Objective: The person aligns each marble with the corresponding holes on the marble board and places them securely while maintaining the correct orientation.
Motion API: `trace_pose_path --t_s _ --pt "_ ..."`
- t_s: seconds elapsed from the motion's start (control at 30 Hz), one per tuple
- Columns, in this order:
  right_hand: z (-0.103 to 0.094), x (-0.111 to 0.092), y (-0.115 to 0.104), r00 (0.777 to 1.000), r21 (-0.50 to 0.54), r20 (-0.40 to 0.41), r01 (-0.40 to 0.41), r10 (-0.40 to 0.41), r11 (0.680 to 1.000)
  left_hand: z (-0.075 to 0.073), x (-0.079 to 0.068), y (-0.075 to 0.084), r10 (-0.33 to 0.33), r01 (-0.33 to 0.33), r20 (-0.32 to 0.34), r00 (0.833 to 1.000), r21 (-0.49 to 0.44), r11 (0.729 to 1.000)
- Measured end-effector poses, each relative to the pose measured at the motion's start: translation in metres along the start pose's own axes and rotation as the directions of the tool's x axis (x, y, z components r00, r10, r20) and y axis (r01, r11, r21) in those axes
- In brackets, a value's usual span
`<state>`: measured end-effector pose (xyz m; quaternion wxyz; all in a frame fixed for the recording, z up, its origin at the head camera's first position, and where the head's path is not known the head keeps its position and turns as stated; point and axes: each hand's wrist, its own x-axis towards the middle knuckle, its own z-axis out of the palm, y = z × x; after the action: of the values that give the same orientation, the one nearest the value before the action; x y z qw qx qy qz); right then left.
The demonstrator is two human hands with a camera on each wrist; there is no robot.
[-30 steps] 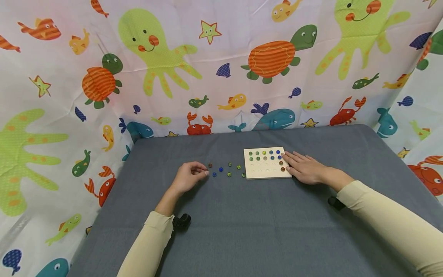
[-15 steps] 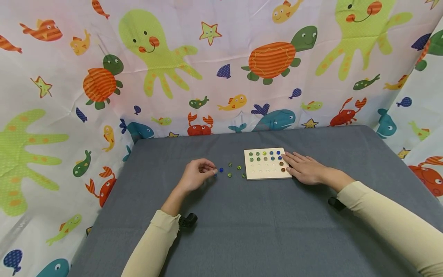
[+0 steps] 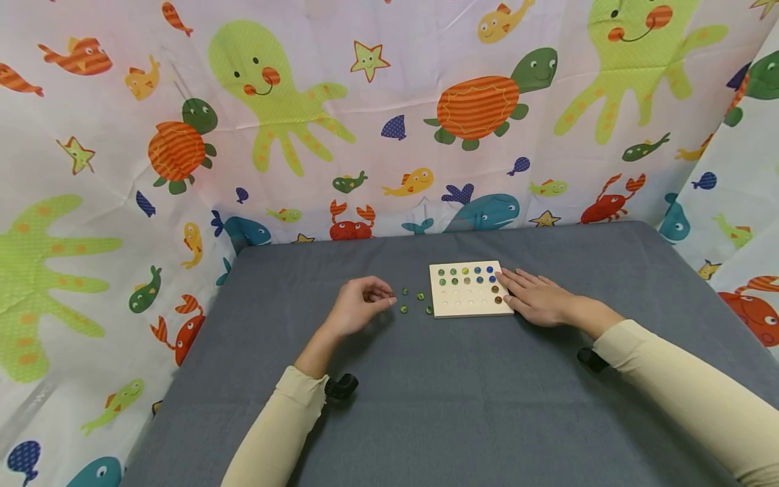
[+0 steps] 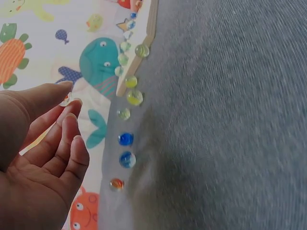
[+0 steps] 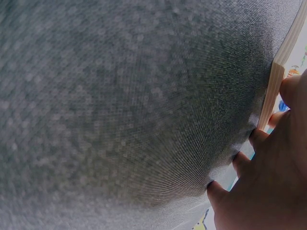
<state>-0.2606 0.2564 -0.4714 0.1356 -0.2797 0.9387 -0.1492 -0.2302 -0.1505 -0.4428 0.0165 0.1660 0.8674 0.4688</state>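
Note:
My left hand [image 3: 359, 308] pinches a small clear marble [image 4: 67, 101] between thumb and index finger, above the table and left of the board. Several yellow-green marbles [image 3: 420, 296] lie between that hand and the pale wooden board [image 3: 468, 314]. In the left wrist view, a blue marble [image 4: 125, 139], a blue-and-white marble [image 4: 127, 159] and an orange-red marble [image 4: 116, 184] lie in line with them; the left hand hides these in the head view. My right hand [image 3: 535, 297] rests, fingers extended, on the board's right edge. Marbles fill the board's two back rows and part of its right column.
Grey cloth [image 3: 462, 392] covers the table. Behind it hangs a white curtain [image 3: 389, 155] printed with sea animals. Black wrist straps [image 3: 342, 387] sit below both hands.
My left hand has moved right, toward the board, passing over the brown and blue marbles, which it now hides in the head view. My right hand stays in place on the board.

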Motion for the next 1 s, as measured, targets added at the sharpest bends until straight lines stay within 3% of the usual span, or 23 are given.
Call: trace_pose_path --t_s 0.13,0.67,1.0 --pt "-0.001 0.0 -0.001 1.0 -0.017 0.012 -0.019 0.019 1.0 0.006 0.003 0.006 0.012 -0.012 0.006 1.0 -0.001 1.0" --pt "-0.007 -0.005 -0.009 0.999 0.006 -0.02 0.038 -0.038 0.999 0.022 0.015 0.022 0.023 -0.023 0.034 0.999 -0.002 1.0" --pt "-0.003 0.0 -0.003 1.0 0.007 0.012 -0.002 0.002 1.0 0.032 0.022 0.028 0.059 -0.059 0.05 0.997 -0.016 0.998"
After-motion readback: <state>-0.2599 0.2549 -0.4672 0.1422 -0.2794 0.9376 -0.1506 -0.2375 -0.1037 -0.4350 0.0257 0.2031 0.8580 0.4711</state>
